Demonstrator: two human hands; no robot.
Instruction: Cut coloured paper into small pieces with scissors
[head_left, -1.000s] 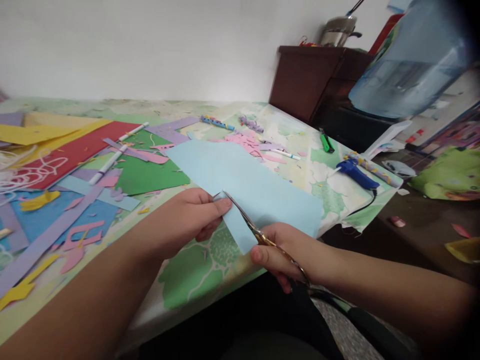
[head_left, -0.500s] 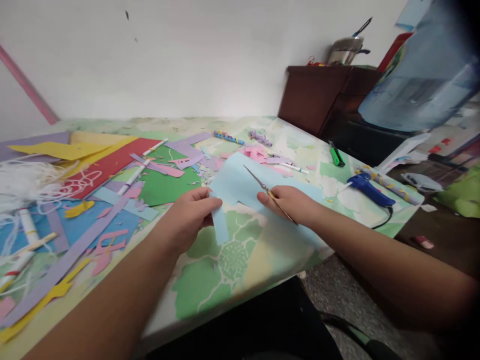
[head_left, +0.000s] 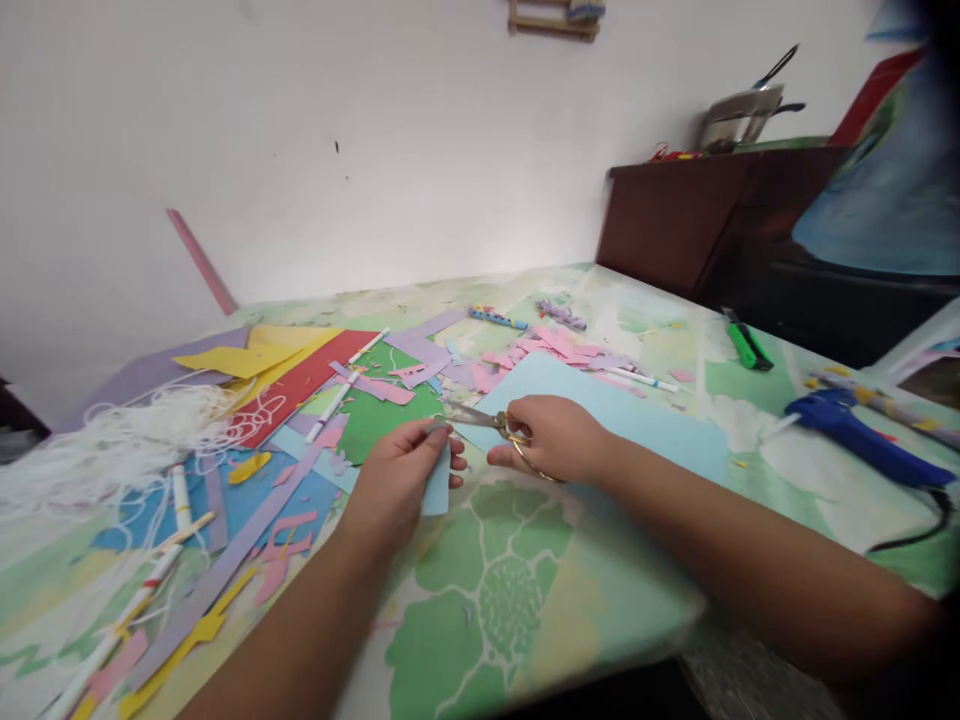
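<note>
My left hand point(head_left: 401, 470) pinches a short light blue paper strip point(head_left: 436, 486) between thumb and fingers, just above the table. My right hand point(head_left: 546, 436) is closed round the handles of gold-handled scissors point(head_left: 480, 419), whose blades point left toward the strip. Under my right hand lies a large light blue paper sheet point(head_left: 637, 420), flat on the table.
Coloured paper sheets and scraps point(head_left: 300, 385), white string point(head_left: 112, 440) and markers point(head_left: 336, 398) crowd the left of the table. A blue glue gun point(head_left: 855, 430) and a green cutter point(head_left: 744, 345) lie at the right. A dark cabinet point(head_left: 675, 215) stands behind.
The strip has come free of the big sheet and stays in my left hand. My right hand with the scissors has moved left and the sheet now lies flat. The camera has tilted up.
</note>
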